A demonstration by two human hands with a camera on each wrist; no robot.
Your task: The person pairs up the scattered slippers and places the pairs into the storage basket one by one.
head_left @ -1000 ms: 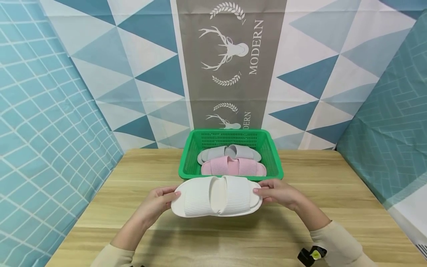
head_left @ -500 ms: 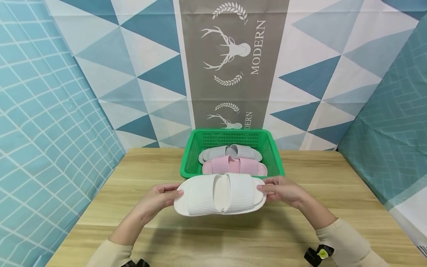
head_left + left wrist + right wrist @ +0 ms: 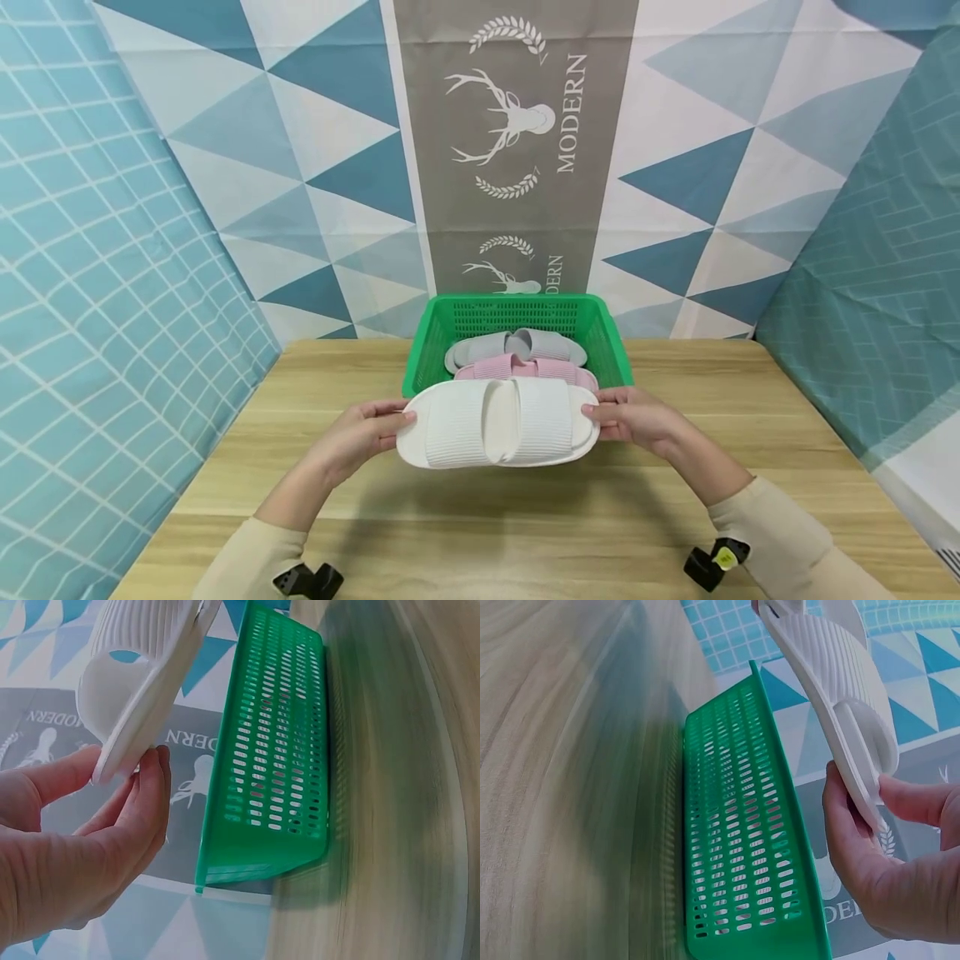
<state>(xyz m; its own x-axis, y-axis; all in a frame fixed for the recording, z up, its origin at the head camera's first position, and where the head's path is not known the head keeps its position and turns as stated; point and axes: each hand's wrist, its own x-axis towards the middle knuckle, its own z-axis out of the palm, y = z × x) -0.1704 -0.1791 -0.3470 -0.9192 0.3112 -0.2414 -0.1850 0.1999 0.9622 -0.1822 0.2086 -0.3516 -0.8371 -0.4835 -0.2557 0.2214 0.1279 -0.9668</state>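
White slippers hang just before the green basket, left hand and right hand pinching their ends.

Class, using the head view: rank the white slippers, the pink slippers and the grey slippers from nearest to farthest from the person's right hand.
1. white slippers: gripped by the right hand at their right end.
2. pink slippers: just behind, at the basket's near side.
3. grey slippers: farther back in the basket.

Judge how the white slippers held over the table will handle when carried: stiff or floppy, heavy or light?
Probably fairly stiff: the white slippers span unsagging between the left hand and right hand. Likely light, since fingertips alone pinch their ends. Ribbed straps probably aid grip.
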